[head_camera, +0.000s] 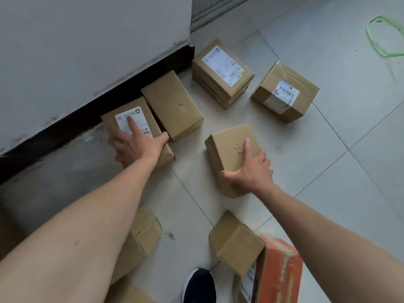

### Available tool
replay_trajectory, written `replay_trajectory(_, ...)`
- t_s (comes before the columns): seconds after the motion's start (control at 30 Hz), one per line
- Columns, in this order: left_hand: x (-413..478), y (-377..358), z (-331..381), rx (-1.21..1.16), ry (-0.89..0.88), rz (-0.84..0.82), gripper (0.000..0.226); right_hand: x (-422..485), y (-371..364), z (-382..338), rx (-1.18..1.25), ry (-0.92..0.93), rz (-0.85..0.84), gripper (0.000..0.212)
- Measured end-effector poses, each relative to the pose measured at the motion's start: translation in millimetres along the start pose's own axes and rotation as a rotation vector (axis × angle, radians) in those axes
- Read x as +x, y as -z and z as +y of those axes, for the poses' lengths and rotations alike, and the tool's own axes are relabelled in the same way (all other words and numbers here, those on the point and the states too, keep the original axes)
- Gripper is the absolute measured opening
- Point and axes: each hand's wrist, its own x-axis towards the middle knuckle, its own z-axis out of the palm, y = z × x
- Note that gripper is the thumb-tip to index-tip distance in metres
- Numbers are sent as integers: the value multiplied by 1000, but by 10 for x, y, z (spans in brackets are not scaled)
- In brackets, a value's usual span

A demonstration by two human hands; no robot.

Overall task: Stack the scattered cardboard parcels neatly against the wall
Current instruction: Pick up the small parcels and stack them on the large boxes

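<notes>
Two bare hands work on the pale tiled floor [328, 160]. The left hand [140, 143] lies spread, its grip clasped over a brown cardboard parcel with a white label [131, 121] set against the grey wall's black skirting [87, 114]. Just right of it sits a plain brown cardboard parcel [172, 103]. The right hand [251, 169] grasps a pen-marked brown cardboard box [231, 147], well apart from the wall.

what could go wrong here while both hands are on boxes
1. The right hand rests on the handwritten box from above, fingers spread; lifted one-handed, it might slip.
2. The left hand presses the labelled box by the wall; pushing could nudge the plain box beside it.
3. The shoe stands between nearby boxes, a likely trip.
</notes>
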Motion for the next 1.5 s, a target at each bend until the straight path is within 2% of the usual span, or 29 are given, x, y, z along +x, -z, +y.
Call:
replay_trajectory(0.1,-401,286,-209,-24,-51,-14,106,-559,-10,-235,49,-18,33,126)
replay_trajectory(0.17,-674,575,-406,-65,-157,-12,101,-915,74,-447,83,-16,66,126)
replay_trajectory(0.23,-877,954,-638,-116,-242,8,98,-1228,210,-738,116,-4,93,127)
replay_trajectory(0.33,-1046,1647,-1084,-125,-279,64,96,-1734,448,-1366,176,27,126,126)
replay_trajectory(0.53,-1262,3064,-2621,-60,-202,168,94,-3124,441,-3005,161,202,121,127)
replay_trajectory(0.77,-1419,4035,-4929,-60,14,203,100,-4634,-625,-4637,9,327,-64,129)
replay_trajectory(0.87,-1238,4151,-5561,-46,46,212,102,-4925,-1072,-5123,-6,335,-69,130)
replay_trajectory(0.97,-933,4121,-5781,-43,25,267,102,-4942,-1369,-5456,1,322,-21,129)
replay_trajectory(1.13,-484,4099,-5532,-14,-75,347,102,-4634,-1532,-5705,48,262,56,119)
replay_trajectory(1.37,-533,3932,-5386,-40,-84,377,98,-4493,-1539,-5504,15,240,51,111)
replay_trajectory(1.5,-720,3813,-5352,-116,-28,297,96,-4549,-1487,-5295,-55,243,61,113)
